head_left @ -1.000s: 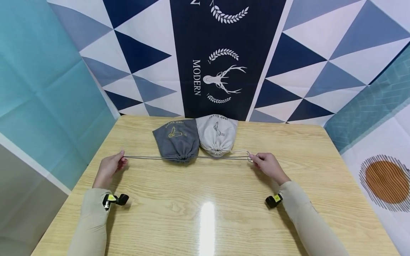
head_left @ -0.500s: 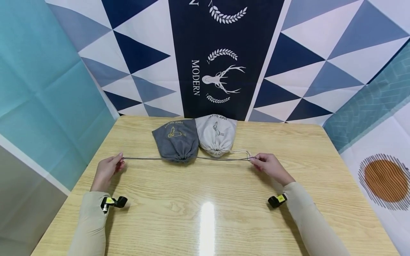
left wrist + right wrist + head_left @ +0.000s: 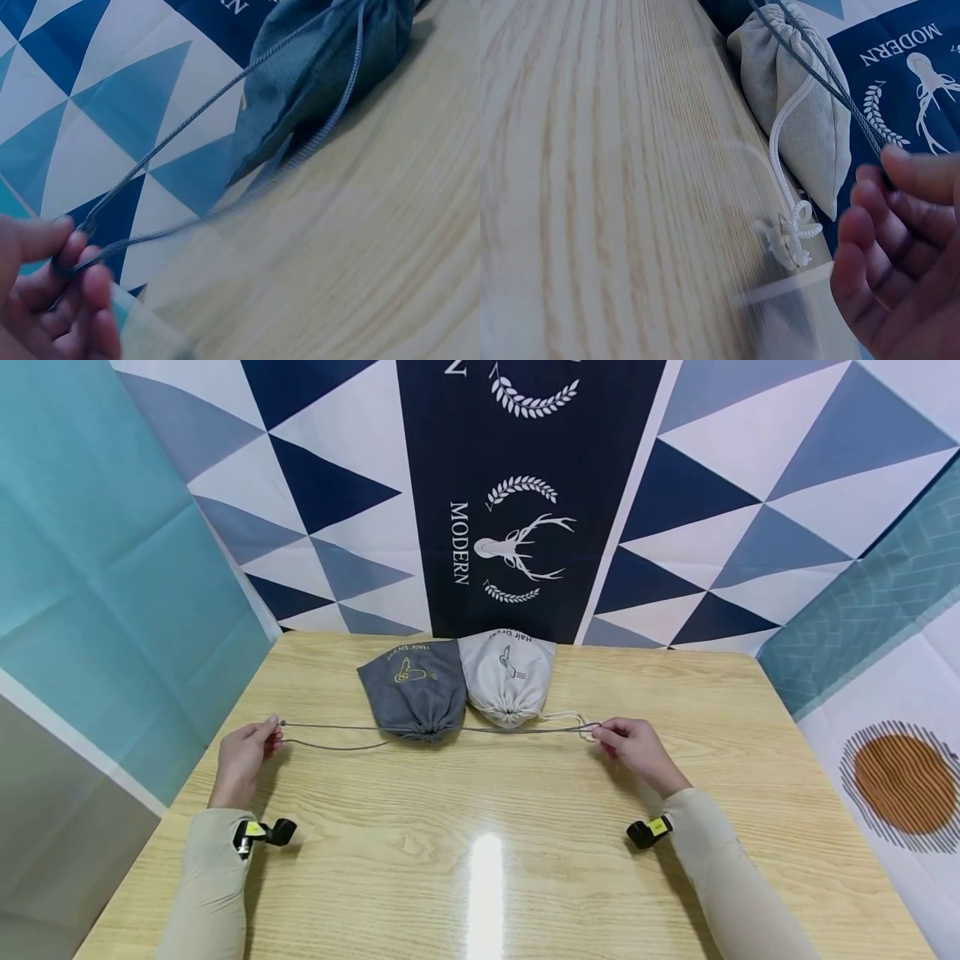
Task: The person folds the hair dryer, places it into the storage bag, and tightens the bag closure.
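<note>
A dark grey drawstring bag printed "Hair Dryer" lies at the back of the table, its gathered mouth facing me. My left hand pinches the grey drawstring on the left; one strand runs taut and the other sags. On the right, my right hand pinches the other end of the grey drawstring between thumb and forefinger, with both strands close together. A light grey drawstring bag touches the dark one's right side. Its white cord ends in a knot near my right hand.
The wooden table runs up to a patterned cloth backdrop. Teal cloth hangs on the left, and more patterned cloth on the right. A small camera is strapped to each wrist.
My left hand has shifted slightly left, and its lower strand now sags apart from the upper one. The right hand has moved slightly right. Both bags stay in place.
</note>
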{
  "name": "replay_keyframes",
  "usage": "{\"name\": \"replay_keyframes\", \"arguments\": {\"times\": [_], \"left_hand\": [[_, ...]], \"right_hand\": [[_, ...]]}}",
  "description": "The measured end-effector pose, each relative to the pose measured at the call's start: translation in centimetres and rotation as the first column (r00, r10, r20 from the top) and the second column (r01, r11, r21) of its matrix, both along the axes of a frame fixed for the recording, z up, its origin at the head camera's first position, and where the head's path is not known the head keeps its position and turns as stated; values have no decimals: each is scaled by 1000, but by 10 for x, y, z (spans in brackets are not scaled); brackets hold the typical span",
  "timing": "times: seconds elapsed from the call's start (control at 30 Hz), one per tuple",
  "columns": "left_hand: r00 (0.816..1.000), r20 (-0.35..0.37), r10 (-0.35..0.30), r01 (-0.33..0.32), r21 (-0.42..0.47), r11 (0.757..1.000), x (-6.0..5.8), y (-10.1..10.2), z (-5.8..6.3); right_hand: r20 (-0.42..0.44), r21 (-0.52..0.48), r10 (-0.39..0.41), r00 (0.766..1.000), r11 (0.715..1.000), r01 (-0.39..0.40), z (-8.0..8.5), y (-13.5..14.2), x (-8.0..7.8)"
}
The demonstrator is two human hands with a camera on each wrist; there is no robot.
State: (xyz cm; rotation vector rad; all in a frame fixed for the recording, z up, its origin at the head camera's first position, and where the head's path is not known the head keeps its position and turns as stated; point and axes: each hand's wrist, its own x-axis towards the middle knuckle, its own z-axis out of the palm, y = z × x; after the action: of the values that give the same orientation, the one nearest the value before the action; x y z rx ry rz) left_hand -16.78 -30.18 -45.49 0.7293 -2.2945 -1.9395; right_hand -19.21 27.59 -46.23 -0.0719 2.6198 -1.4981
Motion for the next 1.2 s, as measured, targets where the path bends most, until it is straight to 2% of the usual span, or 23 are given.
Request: {"name": "replay_keyframes", "arguments": {"times": [0.13, 0.2, 0.4, 0.57, 0.8, 1.0, 1.2], "left_hand": [[991, -10, 137, -136, 66, 989, -1, 6, 6], [988, -6, 155, -154, 70, 986, -2, 8, 8], [993, 17, 116, -117, 60, 991, 1, 5, 3], [995, 14, 95, -96, 69, 993, 2, 5, 1], [996, -12, 87, -86, 60, 994, -1, 10, 6], [998, -35, 52, -50, 31, 998, -4, 18, 9], [998, -62, -5, 8, 54, 999, -8, 31, 17]], "right_hand": [[-32, 59, -63, 997, 996, 65, 1, -2, -1], [-35, 84, -80, 996, 993, 83, 1, -3, -1], [18, 49, -64, 998, 997, 63, 1, -3, 0], [-1, 18, -55, 999, 998, 55, 3, -3, -1], [9, -24, -63, 998, 998, 63, 4, -3, -1], [-5, -41, -55, 998, 998, 55, 5, -1, 0], [-5, -54, -43, 999, 998, 43, 12, 2, 3]]}}
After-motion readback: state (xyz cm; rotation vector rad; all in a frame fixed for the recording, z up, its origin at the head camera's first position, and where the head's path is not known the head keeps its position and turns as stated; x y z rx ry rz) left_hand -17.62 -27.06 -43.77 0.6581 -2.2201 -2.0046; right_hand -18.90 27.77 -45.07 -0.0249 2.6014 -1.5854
